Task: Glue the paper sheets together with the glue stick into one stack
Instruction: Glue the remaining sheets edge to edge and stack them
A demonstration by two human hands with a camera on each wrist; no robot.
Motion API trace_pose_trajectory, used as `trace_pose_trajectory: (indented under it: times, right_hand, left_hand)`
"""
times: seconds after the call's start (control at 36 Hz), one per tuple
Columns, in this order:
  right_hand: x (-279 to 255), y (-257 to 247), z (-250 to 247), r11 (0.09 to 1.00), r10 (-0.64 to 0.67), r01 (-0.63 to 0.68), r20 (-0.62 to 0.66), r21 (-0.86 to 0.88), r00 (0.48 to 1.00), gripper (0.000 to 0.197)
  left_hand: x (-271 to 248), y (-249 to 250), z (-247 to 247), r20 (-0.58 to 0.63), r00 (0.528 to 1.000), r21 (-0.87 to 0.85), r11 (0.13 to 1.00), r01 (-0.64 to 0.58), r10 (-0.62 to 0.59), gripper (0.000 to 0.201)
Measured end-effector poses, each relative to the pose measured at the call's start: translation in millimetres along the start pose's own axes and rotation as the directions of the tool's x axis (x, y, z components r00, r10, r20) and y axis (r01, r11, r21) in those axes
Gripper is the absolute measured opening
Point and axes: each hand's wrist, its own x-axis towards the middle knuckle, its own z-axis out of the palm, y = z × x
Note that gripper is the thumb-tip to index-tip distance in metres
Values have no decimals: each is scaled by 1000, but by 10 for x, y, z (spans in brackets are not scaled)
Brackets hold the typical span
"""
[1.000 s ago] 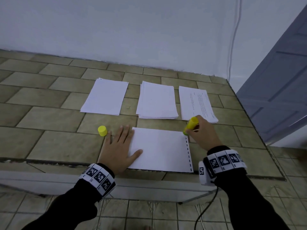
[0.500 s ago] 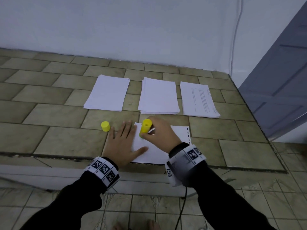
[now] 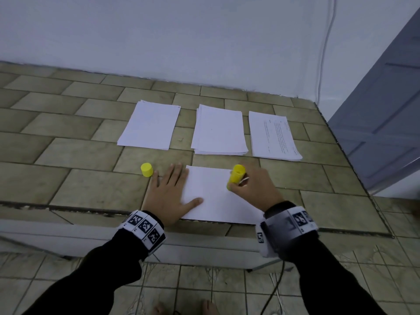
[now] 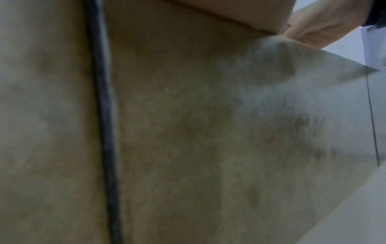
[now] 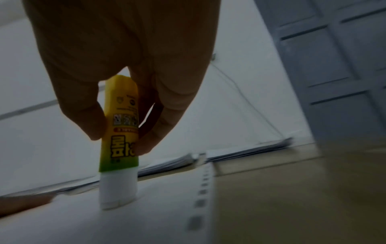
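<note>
Tiled table (image 3: 91,189). Three paper piles at 12 o'clock: left (image 3: 150,125), middle (image 3: 219,130), printed right (image 3: 273,136). Single sheet (image 3: 211,196) at the near edge. Left hand (image 3: 168,194) flat, pinning its 9 o'clock edge. Right hand (image 3: 254,189) grips the glue stick (image 3: 236,176), tip on sheet. Yellow cap (image 3: 146,169) at 10 o'clock.

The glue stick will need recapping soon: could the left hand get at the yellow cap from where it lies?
Probably yes. The cap stands on bare tile just beyond the left hand, nothing between them. That hand would first have to leave the sheet it presses flat.
</note>
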Motion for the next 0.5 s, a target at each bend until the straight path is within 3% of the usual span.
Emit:
trace_pose_trajectory:
  times: [0.14,0.33,0.42,0.5]
  right_hand:
    - [-198,339,-333,991,127,-130,-111,-18,986,13]
    - [-300,277,-335,995,102,-102,-135,12,985,13]
    - [-282,8,-134,993,1,7,-69,116,998,11]
    - [-239,-253,99,980,-110,93,86,177,990,12]
  left_hand:
    - [0,-13,14,-16,1000,10,1000,-14,14,102]
    - [40,-46,49,-19,1000,-27,1000,-13,12,82]
    - [59,-78,58,9,1000,-49,999,-8,9,83]
    - [64,-90,71,-10,1000,-62,998,-18,18,81]
